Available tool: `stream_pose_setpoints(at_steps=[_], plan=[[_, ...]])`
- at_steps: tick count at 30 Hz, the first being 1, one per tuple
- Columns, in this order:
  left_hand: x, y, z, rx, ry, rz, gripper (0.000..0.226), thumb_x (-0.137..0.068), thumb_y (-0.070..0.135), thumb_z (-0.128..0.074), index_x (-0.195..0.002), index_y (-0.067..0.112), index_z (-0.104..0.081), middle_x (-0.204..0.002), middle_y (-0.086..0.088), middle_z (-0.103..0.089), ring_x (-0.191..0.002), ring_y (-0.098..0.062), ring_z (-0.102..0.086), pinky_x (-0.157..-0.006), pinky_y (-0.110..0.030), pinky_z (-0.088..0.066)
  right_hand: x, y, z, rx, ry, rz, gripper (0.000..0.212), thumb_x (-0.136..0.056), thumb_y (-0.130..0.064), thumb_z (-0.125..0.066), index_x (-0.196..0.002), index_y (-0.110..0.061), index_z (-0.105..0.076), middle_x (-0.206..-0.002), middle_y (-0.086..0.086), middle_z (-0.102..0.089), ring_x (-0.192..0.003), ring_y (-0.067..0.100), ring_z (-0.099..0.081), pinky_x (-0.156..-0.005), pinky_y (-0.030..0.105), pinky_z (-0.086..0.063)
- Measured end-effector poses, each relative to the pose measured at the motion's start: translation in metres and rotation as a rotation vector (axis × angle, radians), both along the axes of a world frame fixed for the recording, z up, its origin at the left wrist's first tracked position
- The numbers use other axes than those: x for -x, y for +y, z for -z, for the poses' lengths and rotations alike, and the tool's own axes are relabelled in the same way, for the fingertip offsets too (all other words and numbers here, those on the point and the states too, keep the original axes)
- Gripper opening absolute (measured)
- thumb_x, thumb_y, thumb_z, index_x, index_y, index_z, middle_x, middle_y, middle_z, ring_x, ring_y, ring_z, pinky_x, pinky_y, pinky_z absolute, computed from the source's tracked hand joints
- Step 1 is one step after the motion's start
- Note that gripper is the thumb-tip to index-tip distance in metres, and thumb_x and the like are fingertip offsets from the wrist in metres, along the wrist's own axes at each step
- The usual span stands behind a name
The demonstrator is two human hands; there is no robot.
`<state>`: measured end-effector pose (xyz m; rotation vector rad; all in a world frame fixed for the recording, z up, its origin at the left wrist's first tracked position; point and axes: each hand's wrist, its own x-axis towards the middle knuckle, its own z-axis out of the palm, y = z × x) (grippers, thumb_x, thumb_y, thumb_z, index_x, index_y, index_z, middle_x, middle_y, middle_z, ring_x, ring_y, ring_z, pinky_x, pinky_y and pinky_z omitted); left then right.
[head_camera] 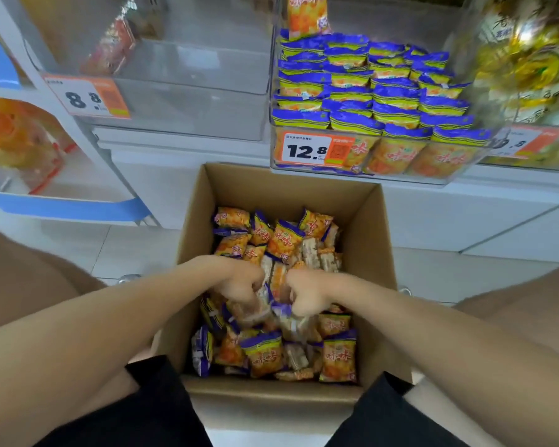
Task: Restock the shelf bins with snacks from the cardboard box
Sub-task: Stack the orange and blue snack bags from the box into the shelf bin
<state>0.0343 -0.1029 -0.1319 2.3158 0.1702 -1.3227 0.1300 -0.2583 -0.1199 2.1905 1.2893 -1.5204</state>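
Below, one open cardboard box (271, 188) stands on the pale tiled floor (133, 246) in front of the shelving, between the knees of a person in black shorts (152, 408). Its bottom is covered by loose orange-and-purple snack packets (339, 359), at least two dozen in sight, too jumbled for an exact count. Both of the person's hands are inside, close together at the middle of the heap. The left hand (239, 282) has its fingers curled down around a clutch of packets. The right hand (307, 291) is bunched on more of them just beside it. The two forearms and hands hide the packets underneath. Above the box's far right corner, one clear shelf bin (384, 179) is packed with rows of the same snacks and carries a price tag (305, 151) reading 12.8. A single packet (307, 14) stands upright at its back. To its left, a second clear bin (191, 101) with an 8.8 tag (86, 96) shows mostly bare plastic. A third bin (530, 75), at far right, holds gold-wrapped goods behind a partly readable tag (517, 143). A fourth bin (20, 143), at far left, holds blurred orange packaging. The full bin's front edge overlaps the box's far rim in this view.
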Motion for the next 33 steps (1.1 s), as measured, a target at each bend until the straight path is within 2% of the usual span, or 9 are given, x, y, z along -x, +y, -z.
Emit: stream_pose_setpoints(at_steps=[3, 8, 13, 18, 22, 25, 28, 30, 33], plan=[[-0.011, 0.019, -0.025, -0.009, -0.122, -0.18, 0.035, -0.097, 0.042, -0.068, -0.091, 0.01, -0.054, -0.085, -0.006, -0.053, -0.074, -0.023, -0.048, -0.065, -0.036, -0.041, -0.032, 0.013, -0.026, -0.099, -0.009, 0.183, 0.058, -0.094, -0.008, -0.051, -0.152, -0.008, -0.048, -0.132, 0.012, -0.06, -0.103, 0.031, -0.07, -0.076, 0.041, -0.064], [-0.013, 0.024, -0.079, 0.088, -0.309, -0.587, 0.048, -0.095, 0.046, -0.072, -0.125, 0.016, -0.048, -0.117, -0.006, -0.058, -0.096, -0.026, -0.07, -0.066, -0.038, -0.065, -0.056, 0.023, -0.059, -0.473, -0.052, 0.464, 0.039, -0.101, -0.012, -0.052, -0.138, -0.024, -0.05, -0.116, 0.003, -0.059, -0.089, 0.02, -0.065, -0.063, 0.032, -0.056], [-0.003, 0.012, -0.124, 0.203, -0.396, -0.862, 0.037, -0.1, 0.037, -0.069, -0.122, 0.009, -0.057, -0.112, -0.011, -0.066, -0.087, -0.028, -0.076, -0.07, -0.042, -0.067, -0.041, 0.016, -0.096, -0.762, -0.014, 0.553, 0.014, -0.109, -0.035, -0.053, -0.117, -0.026, -0.061, -0.088, -0.003, -0.065, -0.069, 0.012, -0.065, -0.051, 0.019, -0.051], [-0.003, 0.002, -0.162, 0.338, -0.414, -1.024, 0.018, -0.104, 0.011, -0.054, -0.118, 0.008, -0.064, -0.106, -0.016, -0.074, -0.086, -0.036, -0.078, -0.085, -0.047, -0.064, -0.044, 0.011, -0.134, -0.759, 0.119, 0.584, 0.022, -0.103, -0.022, -0.057, -0.11, -0.025, -0.077, -0.106, -0.003, -0.072, -0.088, 0.011, -0.069, -0.07, 0.028, -0.06], [-0.004, 0.012, -0.185, 0.498, -0.459, -0.984, 0.032, -0.1, -0.013, -0.047, -0.123, 0.004, -0.062, -0.117, -0.019, -0.074, -0.099, -0.034, -0.077, -0.09, -0.043, -0.063, -0.057, -0.008, -0.157, -0.763, 0.057, 0.44, 0.049, -0.074, -0.017, -0.074, -0.12, -0.034, -0.073, -0.13, -0.013, -0.064, -0.11, 0.003, -0.066, -0.094, 0.034, -0.058], [-0.007, 0.015, -0.199, 0.547, -0.553, -0.921, 0.041, -0.091, 0.004, -0.077, -0.125, 0.004, -0.055, -0.115, -0.017, -0.075, -0.094, -0.028, -0.077, -0.085, -0.039, -0.065, -0.07, -0.018, -0.167, -0.891, 0.053, 0.448, 0.049, -0.073, -0.011, -0.083, -0.115, -0.035, -0.072, -0.125, -0.014, -0.068, -0.115, 0.005, -0.065, -0.101, 0.041, -0.056], [-0.014, 0.017, -0.213, 0.422, -0.685, -0.813, 0.057, -0.083, 0.037, -0.087, -0.132, 0.039, -0.057, -0.112, -0.004, -0.072, -0.075, -0.016, -0.068, -0.075, -0.034, -0.062, -0.081, -0.028, -0.182, -0.98, 0.125, 0.509, 0.043, -0.08, -0.008, -0.086, -0.113, -0.032, -0.073, -0.114, -0.004, -0.073, -0.107, 0.019, -0.07, -0.099, 0.047, -0.057], [-0.018, 0.019, -0.223, 0.417, -0.721, -0.753, 0.055, -0.079, 0.058, -0.085, -0.129, 0.053, -0.061, -0.106, 0.0, -0.073, -0.079, -0.011, -0.067, -0.074, -0.03, -0.057, -0.087, -0.033, -0.192, -1.044, 0.16, 0.597, 0.033, -0.086, -0.015, -0.085, -0.112, -0.03, -0.073, -0.109, 0.006, -0.074, -0.1, 0.03, -0.071, -0.093, 0.051, -0.059], [-0.027, 0.017, -0.233, 0.529, -0.736, -0.83, 0.042, -0.079, 0.049, -0.088, -0.115, 0.031, -0.076, -0.107, -0.005, -0.078, -0.094, -0.018, -0.076, -0.077, -0.028, -0.057, -0.097, -0.033, -0.198, -1.203, 0.07, 0.976, 0.027, -0.086, -0.027, -0.087, -0.109, -0.025, -0.074, -0.108, 0.004, -0.075, -0.088, 0.018, -0.074, -0.076, 0.042, -0.063]])
